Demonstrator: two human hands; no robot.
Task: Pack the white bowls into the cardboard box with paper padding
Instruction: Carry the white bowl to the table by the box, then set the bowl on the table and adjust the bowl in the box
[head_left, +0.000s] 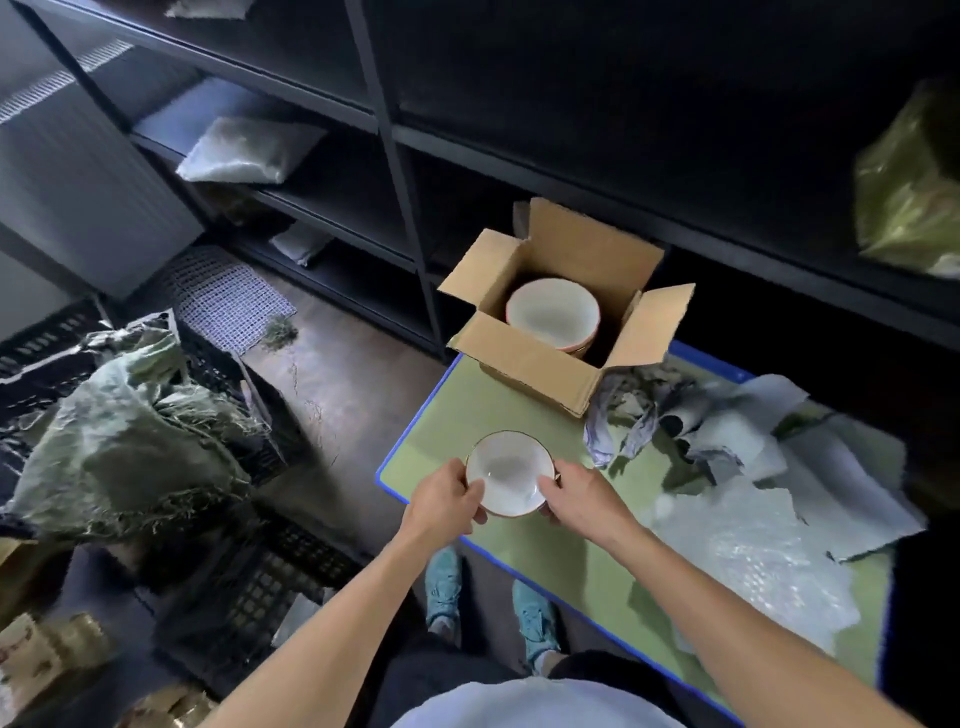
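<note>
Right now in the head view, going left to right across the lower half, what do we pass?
green sack → left hand → white bowl, gripped on both sides → right hand → crumpled grey paper

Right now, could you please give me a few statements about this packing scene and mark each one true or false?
1. The left hand and the right hand both hold the near bowl. True.
2. The box has its flaps shut. False: the flaps stand open.
3. The box is empty. False: the far bowl sits inside it.
4. Paper lies on the table to the right of the box. True.
5. The near bowl is wrapped in paper. False: it is bare.
</note>
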